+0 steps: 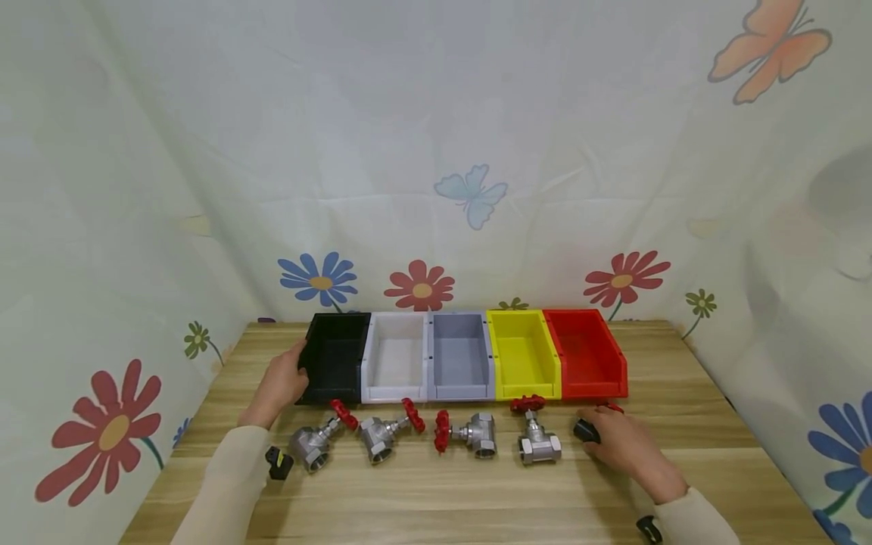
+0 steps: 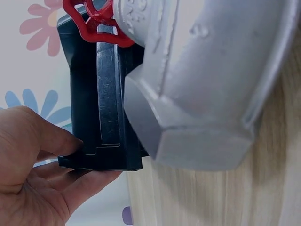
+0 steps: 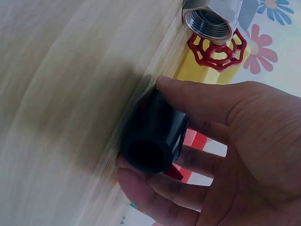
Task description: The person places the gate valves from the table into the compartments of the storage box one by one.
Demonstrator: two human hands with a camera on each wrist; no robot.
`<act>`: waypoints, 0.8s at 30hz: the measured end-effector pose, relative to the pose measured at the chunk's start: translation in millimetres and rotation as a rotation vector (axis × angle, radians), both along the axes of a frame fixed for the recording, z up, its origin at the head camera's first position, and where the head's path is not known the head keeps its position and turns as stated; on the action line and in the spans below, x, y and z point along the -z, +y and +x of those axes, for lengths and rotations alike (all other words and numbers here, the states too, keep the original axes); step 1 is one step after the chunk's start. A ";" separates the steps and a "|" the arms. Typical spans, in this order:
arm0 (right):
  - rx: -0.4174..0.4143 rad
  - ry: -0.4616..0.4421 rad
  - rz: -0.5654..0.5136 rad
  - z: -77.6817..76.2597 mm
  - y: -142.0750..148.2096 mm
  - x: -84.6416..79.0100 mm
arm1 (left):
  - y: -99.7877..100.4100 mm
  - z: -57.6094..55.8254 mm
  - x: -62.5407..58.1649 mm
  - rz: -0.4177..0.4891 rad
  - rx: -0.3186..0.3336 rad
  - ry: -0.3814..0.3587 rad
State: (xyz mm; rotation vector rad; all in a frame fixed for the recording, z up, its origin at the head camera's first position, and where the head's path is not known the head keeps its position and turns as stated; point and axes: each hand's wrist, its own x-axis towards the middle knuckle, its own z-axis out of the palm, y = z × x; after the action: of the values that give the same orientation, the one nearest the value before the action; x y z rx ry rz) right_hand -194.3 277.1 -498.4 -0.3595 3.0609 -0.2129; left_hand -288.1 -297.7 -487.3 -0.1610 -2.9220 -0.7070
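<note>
My left hand (image 1: 278, 387) grips the left wall of the black storage bin (image 1: 334, 394); in the left wrist view the thumb lies on one side of the bin's edge and the fingers on the other. Close in front of that wrist camera looms a steel valve (image 2: 202, 94) with a red handwheel (image 2: 99, 28). At the right of the table, my right hand (image 1: 630, 448) holds a black tubular fitting (image 3: 153, 129) with a red part, thumb on one side and fingers curled round the other. Its open round end faces the right wrist camera.
White (image 1: 395, 394), grey (image 1: 460, 392), yellow (image 1: 527, 391) and red (image 1: 593, 390) bins stand right of the black one. In front lie several steel valves with red handwheels, one (image 1: 540, 446) near my right hand. A patterned curtain (image 1: 409, 113) hangs behind.
</note>
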 end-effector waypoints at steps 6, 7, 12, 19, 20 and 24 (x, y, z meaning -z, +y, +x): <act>0.003 0.014 -0.003 -2.0 -2.1 1.3 | -0.9 -1.7 1.4 -0.007 -0.001 0.000; 0.008 0.012 -0.004 -2.0 -2.4 1.2 | -1.1 -1.8 1.6 -0.009 0.000 0.004; 0.012 0.013 -0.005 -2.9 -2.2 1.8 | -1.7 -1.2 1.8 -0.009 0.000 0.013; -0.005 0.032 -0.014 -1.8 -2.6 1.1 | -1.8 -1.5 0.8 -0.002 0.007 0.019; -0.006 0.033 -0.013 -1.4 -2.6 0.6 | -1.9 -1.6 0.9 -0.002 0.008 0.021; -0.016 0.031 -0.005 -0.1 -2.5 -1.2 | -2.3 -1.9 1.8 -0.004 0.006 0.021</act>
State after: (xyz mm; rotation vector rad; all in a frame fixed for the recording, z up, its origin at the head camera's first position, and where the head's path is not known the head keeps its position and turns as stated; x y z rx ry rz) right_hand -194.5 274.6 -497.2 -0.3910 3.0878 -0.2159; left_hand -290.0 -300.0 -489.2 -0.1769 -2.9049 -0.6964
